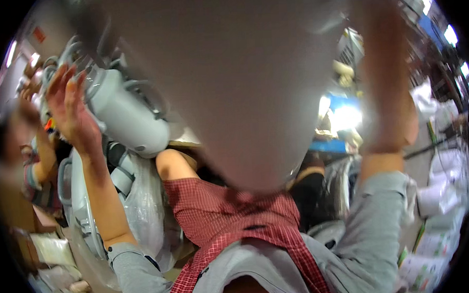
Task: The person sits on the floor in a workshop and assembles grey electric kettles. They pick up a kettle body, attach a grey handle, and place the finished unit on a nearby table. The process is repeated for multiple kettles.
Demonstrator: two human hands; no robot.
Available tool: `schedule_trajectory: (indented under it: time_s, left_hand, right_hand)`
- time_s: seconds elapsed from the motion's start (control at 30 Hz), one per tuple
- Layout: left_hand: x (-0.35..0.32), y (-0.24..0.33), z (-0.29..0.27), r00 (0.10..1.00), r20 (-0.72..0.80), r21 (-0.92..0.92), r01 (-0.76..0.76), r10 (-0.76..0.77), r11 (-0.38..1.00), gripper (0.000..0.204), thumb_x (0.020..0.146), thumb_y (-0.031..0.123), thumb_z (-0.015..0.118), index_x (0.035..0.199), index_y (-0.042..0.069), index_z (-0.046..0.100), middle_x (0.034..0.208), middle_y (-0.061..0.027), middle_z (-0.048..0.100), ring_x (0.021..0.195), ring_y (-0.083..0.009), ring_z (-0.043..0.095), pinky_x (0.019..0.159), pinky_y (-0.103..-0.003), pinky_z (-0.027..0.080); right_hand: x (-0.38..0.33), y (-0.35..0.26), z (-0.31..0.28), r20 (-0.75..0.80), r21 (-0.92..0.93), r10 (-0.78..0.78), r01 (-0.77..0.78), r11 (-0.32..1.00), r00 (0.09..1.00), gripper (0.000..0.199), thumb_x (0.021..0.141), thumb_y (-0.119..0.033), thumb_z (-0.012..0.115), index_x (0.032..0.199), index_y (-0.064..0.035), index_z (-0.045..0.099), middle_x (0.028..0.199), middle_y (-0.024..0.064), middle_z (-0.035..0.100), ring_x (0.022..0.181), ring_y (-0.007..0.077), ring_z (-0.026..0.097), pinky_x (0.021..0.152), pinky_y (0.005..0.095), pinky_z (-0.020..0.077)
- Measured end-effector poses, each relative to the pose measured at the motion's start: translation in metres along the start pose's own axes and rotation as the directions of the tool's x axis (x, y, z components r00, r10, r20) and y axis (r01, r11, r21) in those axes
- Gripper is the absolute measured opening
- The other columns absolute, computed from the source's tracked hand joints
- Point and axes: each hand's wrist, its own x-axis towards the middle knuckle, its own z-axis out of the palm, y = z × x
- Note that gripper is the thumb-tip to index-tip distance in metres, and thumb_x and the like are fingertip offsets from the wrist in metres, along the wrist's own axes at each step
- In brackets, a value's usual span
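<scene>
A large grey smooth body (pixel 232 94), rounded at its lower end, fills the upper middle, very close and blurred; its kind does not show. My left hand (pixel 76 114) is raised at the left, apart from this body, with its fingers spread and nothing in them. Just beside that hand lies a grey jug-like plastic body (pixel 131 114) with a handle. On the right, my right hand (pixel 389 98) is raised near the big body's side. Motion smears its fingers, so I cannot tell whether it touches the body.
More grey handled bodies (pixel 80 200) and clear plastic wrap (pixel 145 197) stand at my left. Another person's arm (pixel 45 160) shows at the far left. A bright lamp (pixel 346 115) glows beyond a blue edge (pixel 328 146) at the right. White bags (pixel 445 174) lie at the far right.
</scene>
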Motion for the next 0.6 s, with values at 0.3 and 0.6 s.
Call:
schedule_trajectory:
  time_s: [0.3, 0.6]
  left_hand:
    - [-0.162, 0.001, 0.108, 0.31, 0.677, -0.224, 0.951, -0.668, 0.214, 0.094, 0.08, 0.074, 0.049, 0.139, 0.001, 0.037, 0.124, -0.0197, 0.055, 0.112, -0.026, 0.055, 0.096, -0.039, 0.046]
    - [-0.118, -0.022, 0.124, 0.339, 0.754, 0.009, 0.851, -0.562, 0.524, 0.089, 0.067, 0.072, 0.066, 0.115, -0.002, 0.055, 0.108, -0.0129, 0.058, 0.112, -0.0301, 0.056, 0.096, -0.039, 0.044]
  right_hand:
    - [-0.27, 0.05, -0.071, 0.2, -0.301, 0.644, -0.579, 0.758, 0.738, 0.044, 0.082, -0.02, 0.068, 0.121, -0.002, 0.058, 0.114, 0.0137, 0.062, 0.101, 0.0234, 0.063, 0.09, 0.0331, 0.05]
    - [-0.319, 0.122, -0.265, 0.205, -0.912, 0.791, -0.181, 0.368, 0.576, 0.016, 0.079, -0.009, 0.066, 0.093, -0.0033, 0.062, 0.096, 0.0166, 0.062, 0.09, 0.0367, 0.06, 0.075, 0.0457, 0.0492]
